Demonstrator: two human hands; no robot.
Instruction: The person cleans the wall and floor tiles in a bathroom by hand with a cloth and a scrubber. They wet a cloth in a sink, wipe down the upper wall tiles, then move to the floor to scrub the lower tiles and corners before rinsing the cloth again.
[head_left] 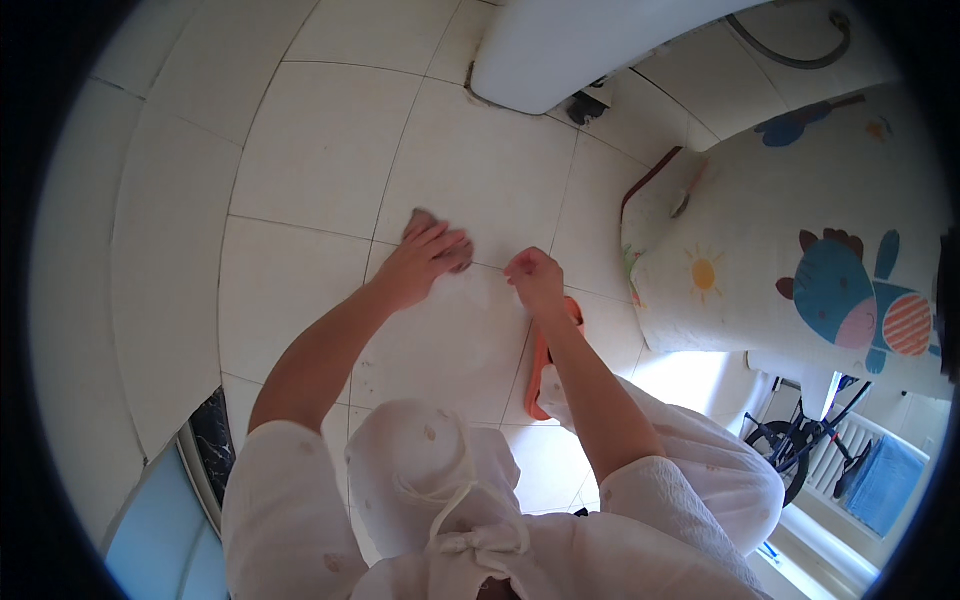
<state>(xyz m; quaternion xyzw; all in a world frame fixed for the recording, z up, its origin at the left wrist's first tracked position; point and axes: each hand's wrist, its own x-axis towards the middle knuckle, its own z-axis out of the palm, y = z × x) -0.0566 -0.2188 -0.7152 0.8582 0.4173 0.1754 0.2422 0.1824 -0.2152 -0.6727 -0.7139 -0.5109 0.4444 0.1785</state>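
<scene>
My left hand (414, 265) presses down on a crumpled brownish rag (421, 219) on the tiled floor (480, 150). Its fingers lie over the rag, which sticks out on both sides of them and is slightly blurred. To the right, my right hand (538, 281) hangs with its fingers curled in, apart from the rag; I make out nothing in them. An orange slipper (541, 372) shows beneath my right forearm, beside my knee. Faint wet-looking marks lie on the tiles nearer to me.
A white fixture's base (525, 70) rises from the floor ahead, with a small dark fitting (588, 103) beside it. On the right stands a washer-like shape under a cartoon-printed cover (720, 230). A bicycle (800, 440) shows through the doorway at lower right. Tiled wall (75, 260) runs along the left.
</scene>
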